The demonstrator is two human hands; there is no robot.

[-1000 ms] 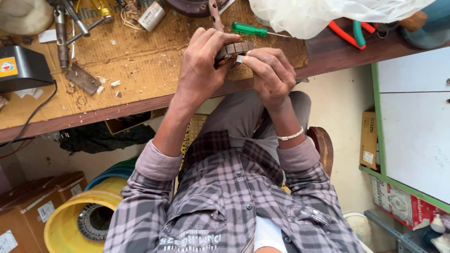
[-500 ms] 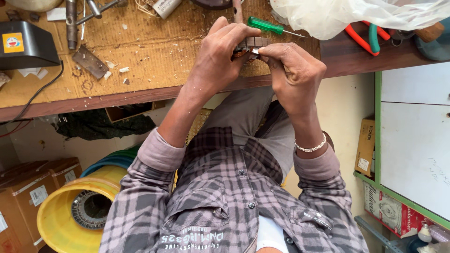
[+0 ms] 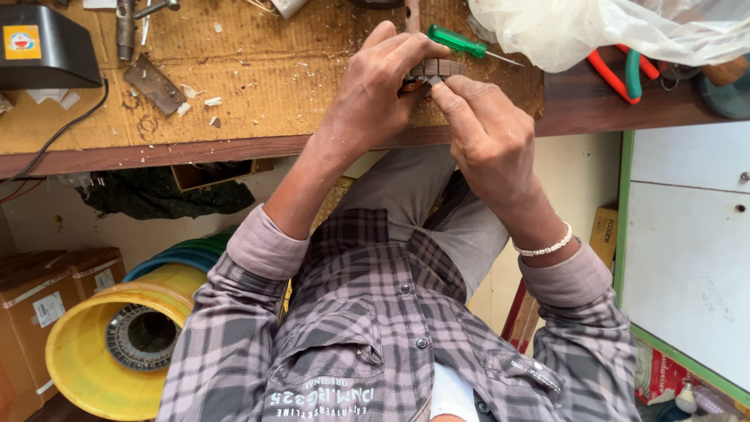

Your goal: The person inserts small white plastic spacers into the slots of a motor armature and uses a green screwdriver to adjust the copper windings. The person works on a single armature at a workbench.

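Both my hands meet over the edge of a cardboard-covered workbench [image 3: 258, 86]. My left hand [image 3: 375, 86] curls around a small dark ridged round part [image 3: 432, 70], most of it hidden under the fingers. My right hand [image 3: 488, 137] pinches the near side of that same part with thumb and forefinger; a beaded bracelet sits on its wrist. A green-handled screwdriver [image 3: 461, 43] lies on the bench just beyond the fingers.
Red and green pliers [image 3: 621, 74] lie under a clear plastic bag [image 3: 609, 27] at the right. A black box [image 3: 47, 47] with a cable, a metal plate [image 3: 155, 84] and tools sit at the left. Below: a yellow bucket [image 3: 86, 367], cardboard boxes [image 3: 39, 305], a white cabinet [image 3: 687, 234].
Both hands with the part have shifted right and a little farther onto the bench in view; the right hand's fingers have moved closer onto the part. The camera has tilted slightly.
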